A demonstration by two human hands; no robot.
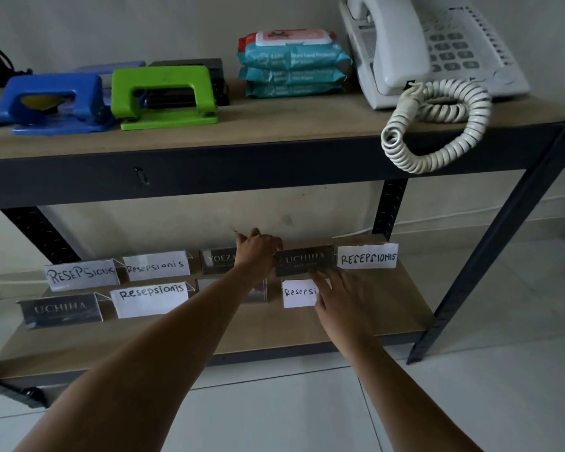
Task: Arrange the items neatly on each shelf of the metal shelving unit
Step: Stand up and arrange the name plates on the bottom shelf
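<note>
We count eight signs around the dark UCHIHA sign (304, 260): left hand (257, 252) grips it, right hand (336, 293) touches it with straight fingers.

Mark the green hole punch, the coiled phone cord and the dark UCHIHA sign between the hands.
green hole punch (163, 93), head view, top of handle.
coiled phone cord (437, 125), head view, coil loop.
dark UCHIHA sign (304, 260), head view, lettered front face.

wall: pale grey, plain, behind the shelving (144, 24)
floor: light tiles with thin dark joints (470, 386)
cable: thin white line along the foot of the wall at right (470, 213)
mark: dark smudge on the wall (287, 219)
</note>
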